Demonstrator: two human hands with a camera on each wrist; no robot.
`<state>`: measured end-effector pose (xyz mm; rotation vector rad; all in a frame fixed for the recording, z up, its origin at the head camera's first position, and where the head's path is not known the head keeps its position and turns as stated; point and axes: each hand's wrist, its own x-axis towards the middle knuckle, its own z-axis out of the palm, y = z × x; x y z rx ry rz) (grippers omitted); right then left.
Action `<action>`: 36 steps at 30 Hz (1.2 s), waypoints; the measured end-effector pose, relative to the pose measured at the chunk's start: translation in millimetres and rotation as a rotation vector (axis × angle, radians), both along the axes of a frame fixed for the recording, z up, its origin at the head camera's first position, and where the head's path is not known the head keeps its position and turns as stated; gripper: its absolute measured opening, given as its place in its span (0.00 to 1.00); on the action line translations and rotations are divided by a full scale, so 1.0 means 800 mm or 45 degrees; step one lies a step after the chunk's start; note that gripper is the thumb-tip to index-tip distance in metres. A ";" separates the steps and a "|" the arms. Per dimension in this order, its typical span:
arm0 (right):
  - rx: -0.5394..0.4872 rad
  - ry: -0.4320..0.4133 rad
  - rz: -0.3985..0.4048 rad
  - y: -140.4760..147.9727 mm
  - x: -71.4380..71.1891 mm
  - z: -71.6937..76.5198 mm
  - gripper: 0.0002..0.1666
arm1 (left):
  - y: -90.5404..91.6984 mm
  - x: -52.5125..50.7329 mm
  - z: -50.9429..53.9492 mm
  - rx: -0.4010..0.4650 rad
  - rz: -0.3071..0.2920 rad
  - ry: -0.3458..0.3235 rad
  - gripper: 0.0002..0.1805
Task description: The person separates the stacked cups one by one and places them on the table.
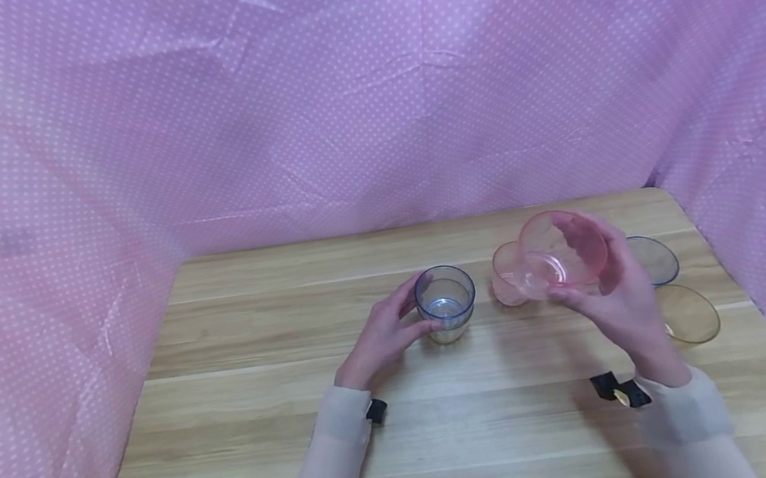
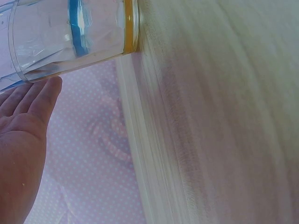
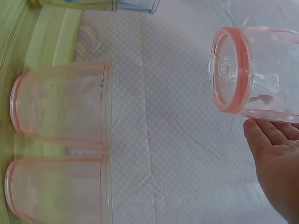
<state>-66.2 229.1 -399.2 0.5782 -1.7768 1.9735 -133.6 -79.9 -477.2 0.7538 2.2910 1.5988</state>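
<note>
My left hand (image 1: 386, 327) grips a clear blue-rimmed cup (image 1: 443, 284) between thumb and fingers. This cup sits nested in a yellow-tinted cup (image 1: 451, 336), upright on the table. In the left wrist view, a blue band (image 2: 77, 28) shows above the yellow base ring (image 2: 129, 25). With thumb and fingers around it, my right hand (image 1: 625, 304) holds a clear pink cup (image 1: 543, 242) tilted in the air. Its pink base ring (image 3: 242, 70) is off the table. Below it, two pink cups stand side by side, one (image 3: 60, 105) beside the other (image 3: 56, 189); the head view hides one of them.
Right of my right hand are a round blue rim (image 1: 664, 260) and a round yellow rim (image 1: 692, 314), both partly hidden by the hand and wrist. The wooden table (image 1: 242, 398) is enclosed by pink dotted cloth (image 1: 361, 107) at the back and sides.
</note>
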 end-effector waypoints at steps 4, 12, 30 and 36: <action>-0.053 0.005 -0.021 0.008 0.005 -0.001 0.53 | 0.000 0.001 0.000 -0.008 0.002 -0.009 0.45; -0.085 0.019 -0.042 0.024 0.013 -0.007 0.52 | 0.000 0.001 0.000 -0.008 0.003 -0.020 0.46; -0.152 0.022 0.030 0.053 0.033 -0.022 0.54 | 0.002 0.002 0.003 -0.019 0.024 -0.027 0.45; -0.131 -0.023 0.008 0.061 0.043 -0.032 0.55 | 0.001 0.003 0.003 -0.028 0.024 -0.019 0.45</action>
